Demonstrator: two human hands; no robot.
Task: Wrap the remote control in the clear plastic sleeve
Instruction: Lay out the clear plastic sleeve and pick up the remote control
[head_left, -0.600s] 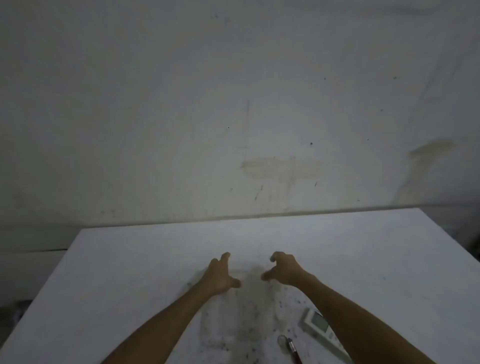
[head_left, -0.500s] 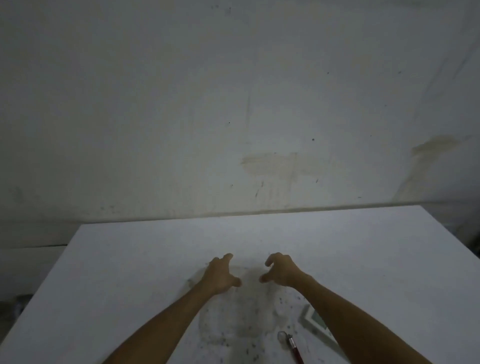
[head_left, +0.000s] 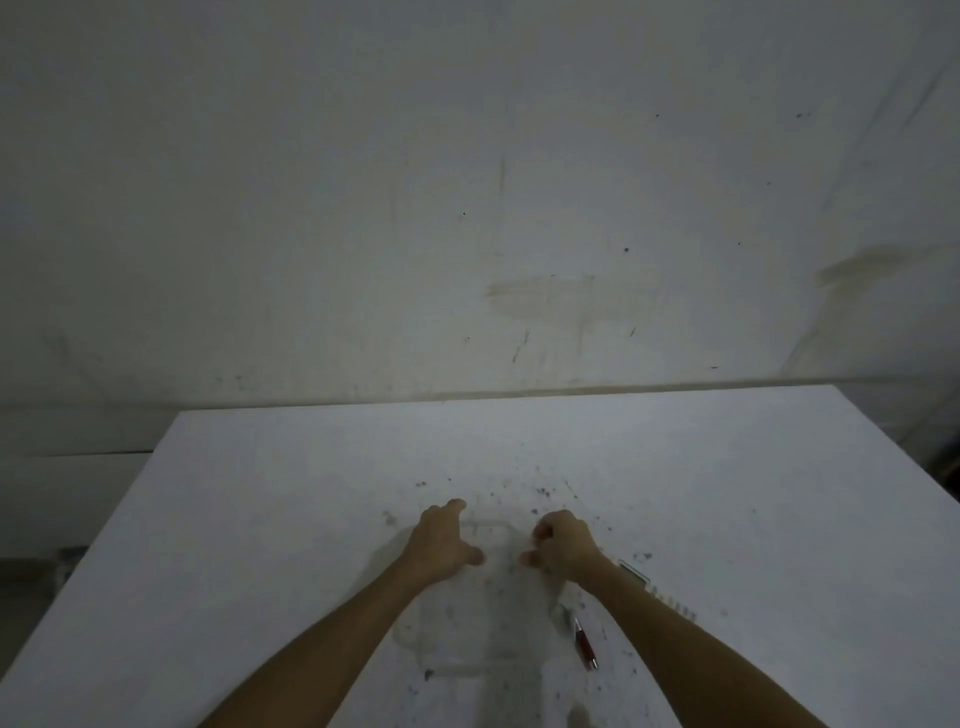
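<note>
The clear plastic sleeve (head_left: 488, 623) lies flat on the white table (head_left: 260, 519), faint and hard to make out. My left hand (head_left: 441, 545) rests on its far left corner with the fingers spread and the thumb out. My right hand (head_left: 563, 545) sits on the far right corner, fingers curled in toward the thumb as if pinching the plastic. The white remote control (head_left: 636, 571) lies to the right of the sleeve, mostly hidden behind my right forearm; only its screen end and a row of buttons show.
A red pen (head_left: 584, 642) lies between the sleeve and my right forearm. Dark specks dot the table around the hands. A stained pale wall (head_left: 519, 208) rises right behind the table's far edge. The floor drops away on the left and right.
My right hand's fingers have curled from a loose claw into a tighter pinch on the sleeve's corner. My left hand has stayed spread. My right forearm now covers more of the remote.
</note>
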